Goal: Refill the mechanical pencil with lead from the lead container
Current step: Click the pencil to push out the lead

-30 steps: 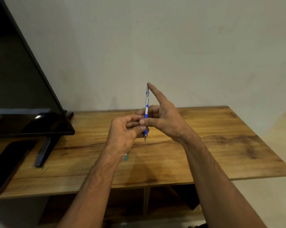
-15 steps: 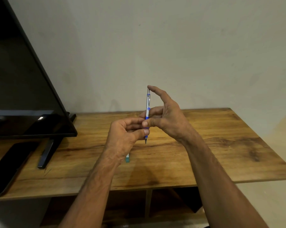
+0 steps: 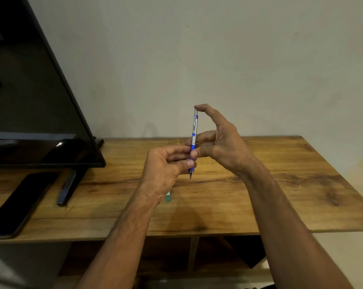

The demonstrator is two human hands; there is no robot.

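Note:
A blue and silver mechanical pencil (image 3: pixel 194 134) stands upright above the wooden table (image 3: pixel 280 195), tip pointing down. My left hand (image 3: pixel 166 170) pinches its blue grip near the tip. My right hand (image 3: pixel 220 144) holds the barrel with thumb and middle fingers, and its index finger curls over and rests on the top cap. A small teal lead container (image 3: pixel 168 197) lies on the table just below my left wrist, mostly hidden by it.
A black TV screen (image 3: pixel 30 101) on a stand (image 3: pixel 69 186) fills the left side. A dark phone (image 3: pixel 20 205) lies flat near the table's front left edge. A plain wall rises behind the table.
My right index finger has bent from pointing straight up beside the pencil to curling over its top cap. Both hands and the pencil stay in nearly the same place.

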